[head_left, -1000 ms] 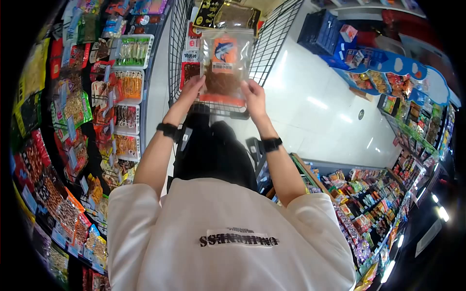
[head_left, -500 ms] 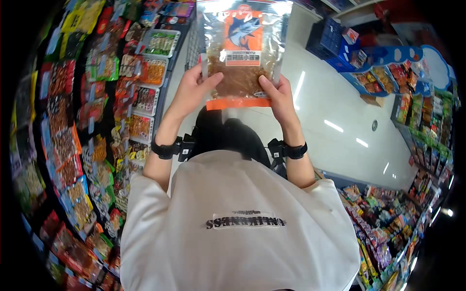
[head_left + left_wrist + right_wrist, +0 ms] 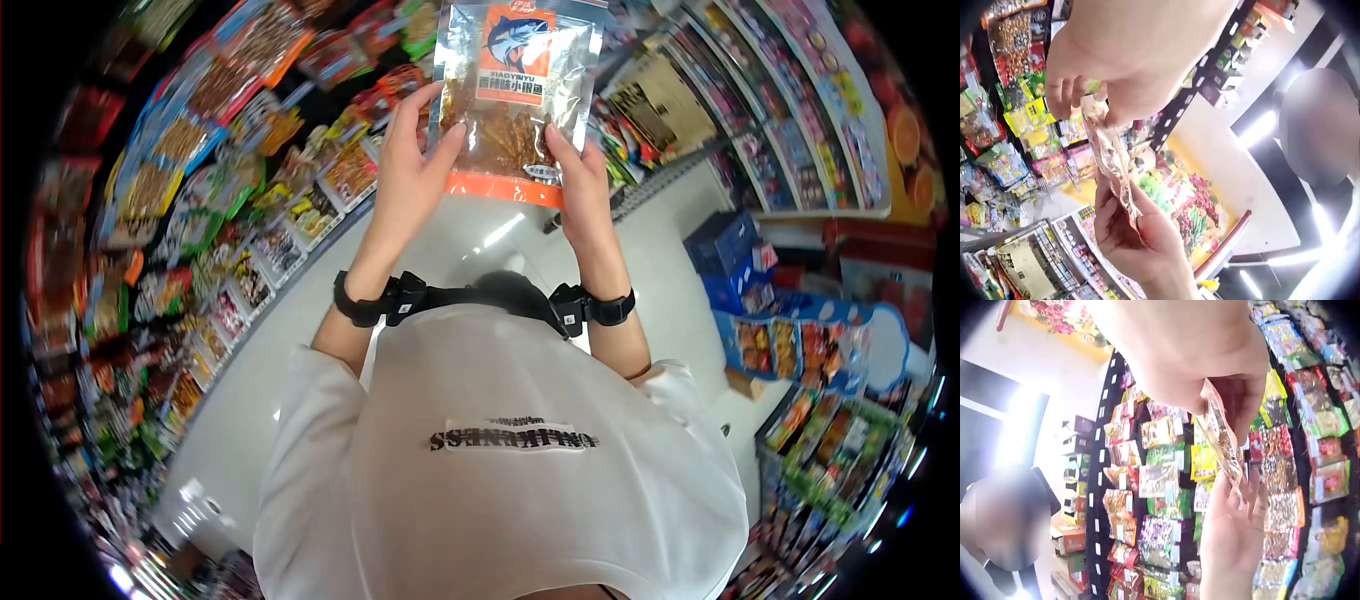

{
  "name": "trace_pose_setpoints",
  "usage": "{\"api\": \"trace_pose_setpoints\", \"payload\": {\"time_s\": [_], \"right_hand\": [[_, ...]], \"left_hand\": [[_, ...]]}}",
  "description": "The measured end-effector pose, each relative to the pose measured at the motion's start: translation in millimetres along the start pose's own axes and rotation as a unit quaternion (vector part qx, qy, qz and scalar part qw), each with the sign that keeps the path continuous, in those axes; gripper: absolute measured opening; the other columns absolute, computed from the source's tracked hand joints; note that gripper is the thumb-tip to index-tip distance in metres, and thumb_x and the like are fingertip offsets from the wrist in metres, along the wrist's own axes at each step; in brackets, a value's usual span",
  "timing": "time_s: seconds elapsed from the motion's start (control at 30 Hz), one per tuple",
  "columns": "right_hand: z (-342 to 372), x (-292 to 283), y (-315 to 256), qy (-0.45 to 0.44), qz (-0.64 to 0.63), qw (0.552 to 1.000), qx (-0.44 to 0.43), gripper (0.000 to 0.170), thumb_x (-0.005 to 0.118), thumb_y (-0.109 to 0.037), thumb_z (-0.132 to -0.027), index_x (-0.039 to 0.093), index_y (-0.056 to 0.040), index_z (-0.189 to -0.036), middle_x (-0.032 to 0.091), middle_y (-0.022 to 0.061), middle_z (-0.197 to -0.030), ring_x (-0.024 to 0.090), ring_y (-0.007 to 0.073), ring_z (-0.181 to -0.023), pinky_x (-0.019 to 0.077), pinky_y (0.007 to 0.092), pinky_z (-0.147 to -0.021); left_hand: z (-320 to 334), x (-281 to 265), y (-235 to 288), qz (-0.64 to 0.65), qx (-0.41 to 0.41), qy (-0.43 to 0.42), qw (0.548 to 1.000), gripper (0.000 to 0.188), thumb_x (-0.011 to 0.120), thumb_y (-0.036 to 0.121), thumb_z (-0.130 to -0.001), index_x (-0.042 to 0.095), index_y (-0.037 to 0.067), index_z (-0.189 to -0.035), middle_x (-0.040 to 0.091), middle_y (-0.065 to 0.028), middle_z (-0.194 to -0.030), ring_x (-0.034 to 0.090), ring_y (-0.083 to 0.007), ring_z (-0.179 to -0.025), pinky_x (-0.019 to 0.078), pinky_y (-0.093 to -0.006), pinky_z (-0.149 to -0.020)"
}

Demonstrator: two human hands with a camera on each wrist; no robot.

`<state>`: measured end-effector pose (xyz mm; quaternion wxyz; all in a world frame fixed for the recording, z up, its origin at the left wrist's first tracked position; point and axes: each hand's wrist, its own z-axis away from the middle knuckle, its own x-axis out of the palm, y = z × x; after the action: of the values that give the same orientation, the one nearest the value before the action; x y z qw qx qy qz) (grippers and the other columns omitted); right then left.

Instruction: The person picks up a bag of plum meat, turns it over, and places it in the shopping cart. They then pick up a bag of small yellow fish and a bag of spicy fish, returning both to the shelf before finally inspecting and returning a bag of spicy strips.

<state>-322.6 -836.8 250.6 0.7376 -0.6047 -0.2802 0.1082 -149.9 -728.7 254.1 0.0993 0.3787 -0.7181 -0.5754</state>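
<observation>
Fish-snack pouch [image 3: 480, 125] up at 12 o'clock, clamped by both grips: left hand [image 3: 408, 165] at its 8, right hand [image 3: 586, 188] at its 4. Shopping cart [image 3: 650, 192] was at 12 a second ago, now around 1. Head cam gets the fish label [image 3: 518, 45]; wrist cams catch the pouch edge-on.

The bag [image 3: 500, 125] has an orange lower edge [image 3: 505, 188] and a blue-and-white fish [image 3: 517, 40] on orange — the shirt [image 3: 520, 520] is whitish, black-lettered.
</observation>
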Motion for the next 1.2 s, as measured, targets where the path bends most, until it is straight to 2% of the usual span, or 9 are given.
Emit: {"api": "trace_pose_setpoints", "payload": {"time_s": [0.13, 0.33, 0.43, 0.5, 0.53, 0.67, 0.87, 1.03, 1.2], "right_hand": [[33, 96, 27, -0.049, 0.033, 0.998, 0.032, 0.034, 0.061, -0.027, -0.098, 0.064, 0.0005, -0.118, 0.067, 0.0024, -0.107, 0.058, 0.0082, -0.096, 0.0438, 0.0252, -0.085], [104, 236, 70, -0.14, 0.091, 0.981, 0.102, 0.037, 0.062, -0.026, -0.097, 0.062, 0.0011, -0.123, 0.063, 0.0075, -0.121, 0.057, 0.0139, -0.113, 0.0414, 0.0287, -0.096], [141, 290, 81, -0.445, 0.101, 0.885, -0.093, 0.044, 0.066, -0.026, -0.092, 0.06, -0.004, -0.13, 0.049, 0.0178, -0.145, 0.048, 0.0293, -0.132, 0.0409, 0.0385, -0.105], [167, 322, 72, -0.505, 0.21, 0.822, -0.157, 0.047, 0.069, -0.023, -0.088, 0.06, -0.008, -0.131, 0.035, 0.0175, -0.155, 0.036, 0.0346, -0.14, 0.0328, 0.0453, -0.112], [177, 336, 68, -0.53, 0.263, 0.782, -0.193, 0.049, 0.071, -0.022, -0.085, 0.06, -0.01, -0.132, 0.028, 0.0174, -0.159, 0.03, 0.0373, -0.145, 0.0287, 0.0487, -0.115], [203, 370, 73, -0.556, 0.374, 0.682, -0.294, 0.054, 0.072, -0.021, -0.081, 0.062, -0.0165, -0.134, 0.03, 0.0163, -0.159, 0.024, 0.0412, -0.147, 0.0176, 0.0545, -0.118], [205, 386, 72, -0.574, 0.346, 0.678, -0.302, 0.044, 0.073, -0.011, -0.08, 0.066, -0.0101, -0.124, 0.05, 0.0125, -0.145, 0.039, 0.0371, -0.139, 0.0285, 0.0539, -0.114], [199, 388, 68, -0.58, 0.313, 0.693, -0.293, 0.037, 0.071, -0.006, -0.082, 0.068, -0.0068, -0.119, 0.063, 0.0107, -0.13, 0.049, 0.0362, -0.131, 0.0374, 0.0475, -0.11], [199, 389, 69, -0.579, 0.298, 0.703, -0.286, 0.033, 0.069, -0.004, -0.083, 0.07, -0.0058, -0.116, 0.066, 0.0106, -0.126, 0.051, 0.0361, -0.129, 0.0402, 0.0458, -0.107]], "left_hand": [[49, -100, -26, 0.066, -0.002, 0.03, 0.997, 0.049, 0.065, 0.013, -0.093, 0.048, 0.004, -0.138, 0.052, -0.0143, -0.136, 0.053, -0.0243, -0.124, 0.0498, -0.0303, -0.092], [139, -239, -33, -0.171, 0.001, 0.137, 0.976, 0.056, 0.067, 0.022, -0.092, 0.048, 0.006, -0.141, 0.041, -0.0209, -0.146, 0.042, -0.0326, -0.135, 0.0428, -0.0372, -0.104], [182, -286, -51, 0.083, -0.043, 0.139, 0.986, 0.06, 0.066, 0.024, -0.092, 0.044, 0.004, -0.144, 0.044, -0.0194, -0.146, 0.044, -0.0353, -0.135, 0.0412, -0.0433, -0.106], [222, -314, -56, 0.446, -0.121, 0.121, 0.878, 0.059, 0.064, 0.027, -0.094, 0.043, 0.004, -0.145, 0.047, -0.0177, -0.145, 0.045, -0.036, -0.134, 0.0393, -0.0497, -0.108], [229, -326, -72, 0.661, -0.095, 0.117, 0.735, 0.056, 0.054, 0.036, -0.098, 0.043, 0.005, -0.144, 0.048, -0.0158, -0.145, 0.05, -0.0367, -0.129, 0.0382, -0.0582, -0.107], [254, -363, -86, 0.83, -0.086, 0.083, 0.545, 0.061, 0.041, 0.048, -0.1, 0.046, 0.003, -0.14, 0.05, -0.0182, -0.141, 0.052, -0.0379, -0.124, 0.0393, -0.06, -0.107], [272, -377, -118, 0.796, -0.006, -0.015, 0.605, 0.053, 0.045, 0.034, -0.102, 0.035, 0.007, -0.147, 0.04, -0.0151, -0.149, 0.041, -0.0316, -0.135, 0.0365, -0.0468, -0.114], [271, -379, -108, 0.87, -0.049, -0.015, 0.491, 0.049, 0.042, 0.025, -0.102, 0.036, 0.002, -0.145, 0.045, -0.0163, -0.144, 0.045, -0.031, -0.131, 0.038, -0.0436, -0.112], [271, -379, -106, 0.757, 0.008, -0.05, 0.652, 0.043, 0.038, 0.019, -0.103, 0.043, -0.001, -0.141, 0.05, -0.0138, -0.141, 0.05, -0.0253, -0.127, 0.0394, -0.0365, -0.11]]}}
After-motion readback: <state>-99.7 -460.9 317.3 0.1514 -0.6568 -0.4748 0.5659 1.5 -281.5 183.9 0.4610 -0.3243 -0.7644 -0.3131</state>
